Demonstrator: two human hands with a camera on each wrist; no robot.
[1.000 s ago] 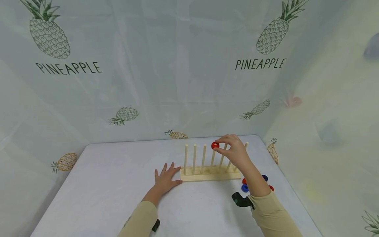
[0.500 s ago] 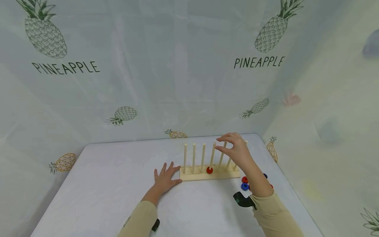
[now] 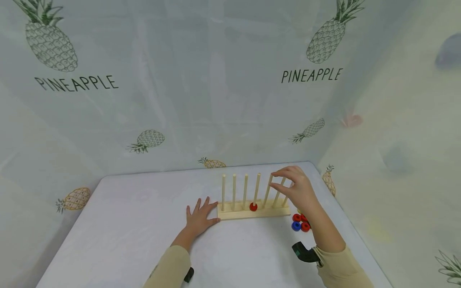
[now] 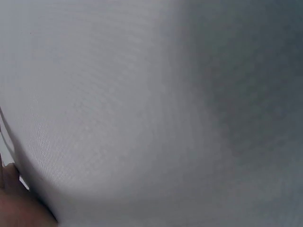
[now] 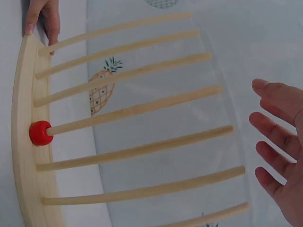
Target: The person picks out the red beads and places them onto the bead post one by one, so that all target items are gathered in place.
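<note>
A wooden peg stand (image 3: 234, 216) with several upright pegs is on the white table. One red bead (image 3: 253, 207) sits at the foot of its middle peg; the right wrist view shows the same red bead (image 5: 41, 133) around the peg, against the base. My left hand (image 3: 199, 217) lies with fingers spread, thumb and index finger against the stand's left end. Beside the tops of the right-hand pegs is my right hand (image 3: 297, 188), thumb and fingers apart, holding nothing. In the right wrist view, that right hand (image 5: 284, 137) is apart from the peg tips.
Right of the stand lie several loose beads, among them a blue bead (image 3: 296, 226) and a red bead (image 3: 305, 227); my right forearm partly hides the group. A pineapple-print curtain (image 3: 201, 100) rises behind the table. Pale blurred cloth (image 4: 118, 94) fills most of the left wrist view.
The red bead pinched by my right hand was released and dropped down the middle peg to the base. My right hand has since moved right and slightly down. The left hand stays put.
</note>
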